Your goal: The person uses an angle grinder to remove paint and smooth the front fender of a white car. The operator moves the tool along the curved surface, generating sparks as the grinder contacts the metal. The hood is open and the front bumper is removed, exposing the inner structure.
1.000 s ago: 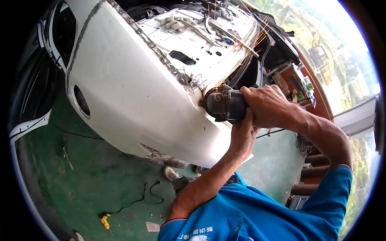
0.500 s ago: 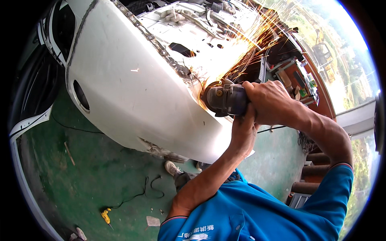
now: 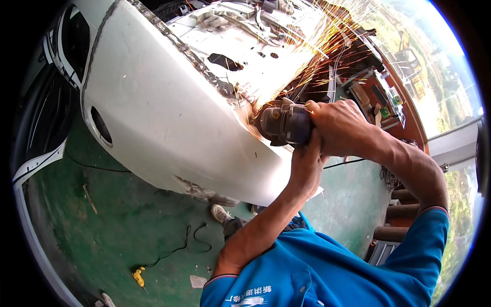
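Both my hands grip a dark angle grinder (image 3: 286, 122). Closed round its body from above and the right is my right hand (image 3: 340, 128); my left hand (image 3: 307, 166) wraps it from below. The grinder's disc, mostly hidden by its guard, meets the edge of a white car body panel (image 3: 169, 117). Orange sparks (image 3: 327, 43) fan up and to the right from that contact. Beside the cut lies the bare white inner body (image 3: 255, 77), with holes and a rough, dirty seam along the panel's edge.
A yellow drill (image 3: 138, 277) with a black cord lies on the green floor (image 3: 117, 220) at lower left. A black car part (image 3: 43, 107) stands far left. A cluttered bench (image 3: 383, 102) and brown cylinders (image 3: 396, 220) stand to the right. Another shoe shows at bottom left.
The view has shifted slightly, so the panel and grinder sit a little further left. The sparks have spread wider. Both hands keep their grip on the grinder.
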The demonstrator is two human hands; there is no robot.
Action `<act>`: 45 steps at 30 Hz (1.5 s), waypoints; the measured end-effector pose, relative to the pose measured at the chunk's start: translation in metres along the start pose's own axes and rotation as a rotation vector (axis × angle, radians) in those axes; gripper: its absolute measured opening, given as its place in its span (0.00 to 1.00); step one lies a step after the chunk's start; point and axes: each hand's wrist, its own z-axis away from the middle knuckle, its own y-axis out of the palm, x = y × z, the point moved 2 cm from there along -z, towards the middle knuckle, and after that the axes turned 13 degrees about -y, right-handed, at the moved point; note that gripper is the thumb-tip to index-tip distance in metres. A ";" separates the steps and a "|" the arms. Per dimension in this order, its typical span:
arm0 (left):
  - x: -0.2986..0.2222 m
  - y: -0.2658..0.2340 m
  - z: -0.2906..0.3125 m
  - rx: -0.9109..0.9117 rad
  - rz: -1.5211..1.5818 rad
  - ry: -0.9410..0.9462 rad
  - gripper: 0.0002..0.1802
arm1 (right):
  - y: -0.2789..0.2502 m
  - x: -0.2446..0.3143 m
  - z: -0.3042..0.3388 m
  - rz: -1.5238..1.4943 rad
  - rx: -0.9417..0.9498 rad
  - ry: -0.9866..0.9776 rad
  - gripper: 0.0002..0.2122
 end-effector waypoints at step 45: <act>0.001 0.004 -0.002 0.093 -0.070 -0.061 0.31 | -0.005 -0.002 0.015 0.007 -0.011 0.021 0.14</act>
